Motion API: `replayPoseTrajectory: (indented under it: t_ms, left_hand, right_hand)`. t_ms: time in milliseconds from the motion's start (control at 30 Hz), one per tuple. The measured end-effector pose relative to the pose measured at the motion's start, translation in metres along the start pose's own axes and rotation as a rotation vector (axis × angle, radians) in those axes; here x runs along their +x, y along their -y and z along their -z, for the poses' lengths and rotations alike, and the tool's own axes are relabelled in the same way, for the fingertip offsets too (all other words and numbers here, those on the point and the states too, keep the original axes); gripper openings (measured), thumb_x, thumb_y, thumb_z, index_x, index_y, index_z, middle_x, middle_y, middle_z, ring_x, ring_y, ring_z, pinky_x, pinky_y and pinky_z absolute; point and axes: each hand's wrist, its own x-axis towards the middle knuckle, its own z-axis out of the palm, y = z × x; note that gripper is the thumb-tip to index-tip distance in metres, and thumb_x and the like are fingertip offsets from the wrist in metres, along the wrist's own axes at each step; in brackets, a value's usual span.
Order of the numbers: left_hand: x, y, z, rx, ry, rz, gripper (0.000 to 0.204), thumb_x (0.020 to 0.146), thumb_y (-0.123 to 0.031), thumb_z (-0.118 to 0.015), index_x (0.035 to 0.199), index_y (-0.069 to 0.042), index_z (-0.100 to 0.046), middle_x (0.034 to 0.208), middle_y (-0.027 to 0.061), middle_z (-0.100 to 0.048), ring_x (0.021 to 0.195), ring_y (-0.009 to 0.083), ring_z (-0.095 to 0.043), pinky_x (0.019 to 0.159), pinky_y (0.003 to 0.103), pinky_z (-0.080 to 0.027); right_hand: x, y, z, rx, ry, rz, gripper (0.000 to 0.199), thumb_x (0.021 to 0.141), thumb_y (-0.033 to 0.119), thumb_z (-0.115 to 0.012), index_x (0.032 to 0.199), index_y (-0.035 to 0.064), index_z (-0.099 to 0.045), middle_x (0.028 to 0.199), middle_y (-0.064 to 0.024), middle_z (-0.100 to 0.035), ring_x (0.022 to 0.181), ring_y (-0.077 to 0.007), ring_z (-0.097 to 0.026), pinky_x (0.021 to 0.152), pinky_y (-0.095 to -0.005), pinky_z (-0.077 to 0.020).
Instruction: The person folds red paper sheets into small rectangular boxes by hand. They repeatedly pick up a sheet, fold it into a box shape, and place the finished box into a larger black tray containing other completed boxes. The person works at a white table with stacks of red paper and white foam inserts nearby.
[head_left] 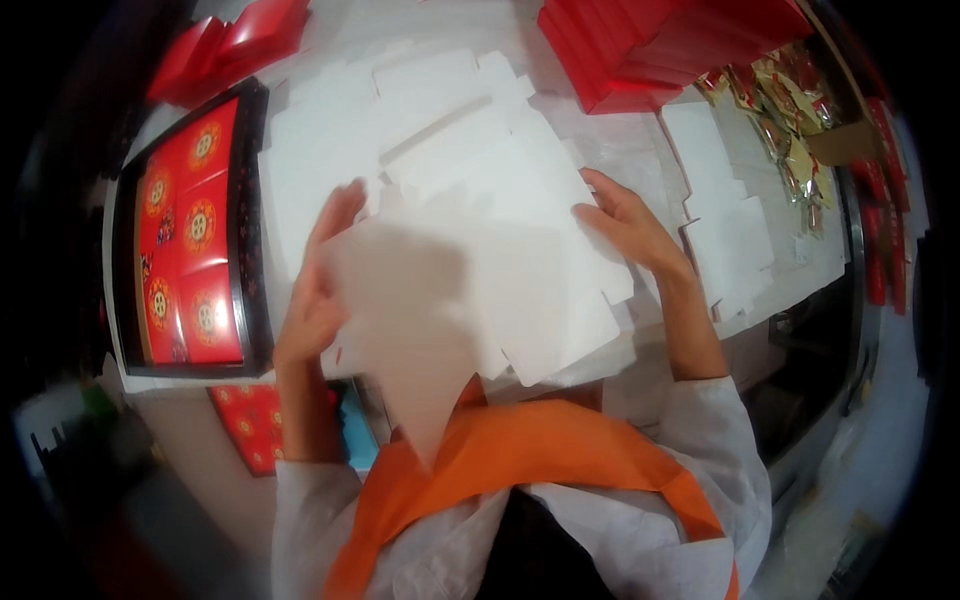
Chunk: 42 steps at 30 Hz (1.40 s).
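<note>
My left hand (318,285) is at the left edge of a white card blank (405,320), its fingers partly hidden by the card. This blank is tilted up and blurred, with a pointed corner hanging over the table's front edge. My right hand (632,222) is at the right side of the spread white blanks (545,290), thumb and fingers apart, with the fingertips by a card edge. Flat white blanks with cut tabs (440,90) overlap one another beneath and beyond both hands.
At the left stands a black-rimmed tray (255,230) of red patterned boxes (200,225). Red boxes (640,50) are stacked at the far right, with more red boxes (255,30) at the far left. Small wrapped packets (795,120) and further white blanks (725,235) lie to the right.
</note>
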Motion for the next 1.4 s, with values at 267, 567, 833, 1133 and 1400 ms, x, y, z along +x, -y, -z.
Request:
replayPoseTrajectory:
  t_ms: [267, 567, 833, 1133, 1400]
  left_hand:
    - [0.047, 0.007, -0.015, 0.451, 0.060, 0.339, 0.017, 0.079, -0.010, -0.064, 0.082, -0.004, -0.048, 0.070, 0.0008, -0.049, 0.064, 0.0080, -0.047, 0.057, 0.019, -0.041]
    - [0.024, 0.008, -0.049, 0.627, 0.046, 0.273, 0.021, 0.078, -0.015, -0.067, 0.078, -0.005, -0.048, 0.066, 0.0014, -0.049, 0.058, 0.0091, -0.045, 0.053, 0.021, -0.040]
    - [0.013, 0.000, -0.052, 0.490, 0.156, 0.363, 0.026, 0.075, -0.017, -0.069, 0.092, -0.001, -0.058, 0.075, 0.0058, -0.059, 0.066, 0.0104, -0.055, 0.059, 0.023, -0.045]
    - [0.008, -0.003, -0.052, 0.361, 0.184, 0.410, 0.023, 0.075, -0.016, -0.067, 0.086, 0.003, -0.061, 0.071, 0.0079, -0.060, 0.061, 0.0133, -0.055, 0.058, 0.026, -0.045]
    - [0.015, 0.001, -0.051, 0.494, 0.185, 0.304, 0.023, 0.074, -0.017, -0.067, 0.085, 0.003, -0.060, 0.069, 0.0094, -0.058, 0.061, 0.0142, -0.054, 0.057, 0.027, -0.044]
  right_hand:
    - [-0.020, 0.021, -0.019, 0.071, 0.153, 0.067, 0.039, 0.087, 0.008, -0.049, 0.124, -0.0014, -0.042, 0.109, -0.0076, -0.055, 0.092, -0.0101, -0.051, 0.079, -0.0218, -0.0416]
    - [-0.013, 0.043, -0.021, 0.148, 0.240, -0.095, 0.037, 0.092, 0.026, -0.042, 0.120, 0.0031, -0.049, 0.108, -0.0106, -0.057, 0.099, -0.0166, -0.052, 0.088, -0.0288, -0.0389]
    - [-0.019, 0.041, -0.054, 0.051, 0.200, 0.108, 0.037, 0.092, 0.025, -0.041, 0.123, 0.0052, -0.047, 0.099, -0.0155, -0.061, 0.089, -0.0229, -0.059, 0.080, -0.0309, -0.0452]
    - [-0.021, 0.045, -0.059, 0.005, 0.226, 0.160, 0.038, 0.092, 0.025, -0.038, 0.125, 0.0071, -0.045, 0.094, -0.0188, -0.062, 0.084, -0.0284, -0.061, 0.076, -0.0330, -0.0463]
    - [-0.018, 0.053, -0.058, 0.042, 0.265, 0.097, 0.038, 0.092, 0.027, -0.038, 0.124, 0.0081, -0.047, 0.092, -0.0160, -0.062, 0.082, -0.0239, -0.060, 0.076, -0.0312, -0.0459]
